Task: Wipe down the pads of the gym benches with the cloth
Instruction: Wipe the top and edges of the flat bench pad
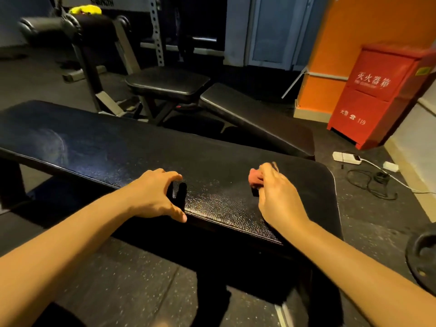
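Observation:
A long black flat bench pad (132,149) stretches across in front of me, with faint wipe streaks near its left end. My right hand (277,197) is over the pad's right part and grips a small pinkish cloth (255,178), which is blurred and mostly hidden by the fingers. My left hand (154,195) sits at the pad's front edge with the thumb on the edge. Its fingers are loosely curved above the surface and hold nothing. A second bench stands behind, with a black seat pad (167,83) and a sloping back pad (254,119).
A red fire extinguisher box (377,95) stands at the right against an orange wall. A white power strip (346,157) and loose cables lie on the floor beside it. A black weight plate (422,258) lies at the lower right. A rack upright (157,31) and roller pads (47,25) stand at the back.

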A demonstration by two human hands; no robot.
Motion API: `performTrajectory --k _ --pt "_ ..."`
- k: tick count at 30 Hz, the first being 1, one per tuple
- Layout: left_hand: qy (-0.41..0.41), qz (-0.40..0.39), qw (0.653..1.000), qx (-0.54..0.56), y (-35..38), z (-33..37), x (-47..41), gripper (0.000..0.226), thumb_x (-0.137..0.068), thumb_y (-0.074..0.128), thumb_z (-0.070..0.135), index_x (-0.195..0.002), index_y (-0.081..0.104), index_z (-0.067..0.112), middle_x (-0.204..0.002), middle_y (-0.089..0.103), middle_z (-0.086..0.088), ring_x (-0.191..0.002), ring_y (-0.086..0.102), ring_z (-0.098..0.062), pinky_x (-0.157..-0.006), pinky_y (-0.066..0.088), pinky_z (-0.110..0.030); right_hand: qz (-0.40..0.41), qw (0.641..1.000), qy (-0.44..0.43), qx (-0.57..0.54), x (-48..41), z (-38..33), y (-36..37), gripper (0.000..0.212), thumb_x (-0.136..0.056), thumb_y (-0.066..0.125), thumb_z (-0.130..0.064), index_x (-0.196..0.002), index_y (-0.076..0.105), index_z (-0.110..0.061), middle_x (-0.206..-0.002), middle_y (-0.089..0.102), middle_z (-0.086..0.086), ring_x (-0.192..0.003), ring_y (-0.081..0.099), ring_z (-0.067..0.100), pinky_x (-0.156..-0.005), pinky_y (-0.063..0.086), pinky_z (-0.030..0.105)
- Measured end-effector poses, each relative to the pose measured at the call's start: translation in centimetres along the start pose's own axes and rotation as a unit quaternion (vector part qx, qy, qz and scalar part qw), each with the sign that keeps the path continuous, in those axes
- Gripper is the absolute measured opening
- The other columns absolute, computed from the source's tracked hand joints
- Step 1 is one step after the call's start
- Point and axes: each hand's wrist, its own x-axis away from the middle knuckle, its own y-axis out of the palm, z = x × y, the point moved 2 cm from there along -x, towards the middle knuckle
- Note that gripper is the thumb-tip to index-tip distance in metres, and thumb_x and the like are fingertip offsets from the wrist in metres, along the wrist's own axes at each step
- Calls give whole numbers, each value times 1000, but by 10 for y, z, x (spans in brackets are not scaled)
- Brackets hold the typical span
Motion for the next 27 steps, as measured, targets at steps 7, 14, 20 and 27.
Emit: performTrajectory --k 7,14,20,27 --pt "-15 23 999 -17 6 1 -2 109 -58 86 69 -150 39 34 -139 45 3 -132 42 -24 -108 45 -49 -192 926 -319 -62 18 -72 24 44 -92 56 4 -134 55 -9 -151 47 5 -151 29 16 -122 29 31" --pt "80 55 995 0 22 47 7 100 -67 80 71 -149 44 27 -145 46 4 -134 40 -20 -110 42 -46 -68 997 -28 30 61 41 -50 56 -86 55 9 -139 49 -7 -145 53 12 -138 47 31 -108 39 32" --pt "137 75 987 -37 52 81 13 97 -73 71 76 -152 41 27 -153 41 4 -139 38 -18 -113 39 -39 -121 949 -292 -6 105 22 -54 51 -83 48 -2 -132 60 -7 -152 51 8 -144 45 22 -115 41 34" --pt "131 83 987 -39 55 108 11 98 -73 70 78 -152 42 28 -153 41 3 -139 39 -20 -113 39 -40 -59 974 -213 -43 103 41 -62 43 -74 54 18 -104 59 -12 -128 61 3 -140 46 25 -118 35 33"
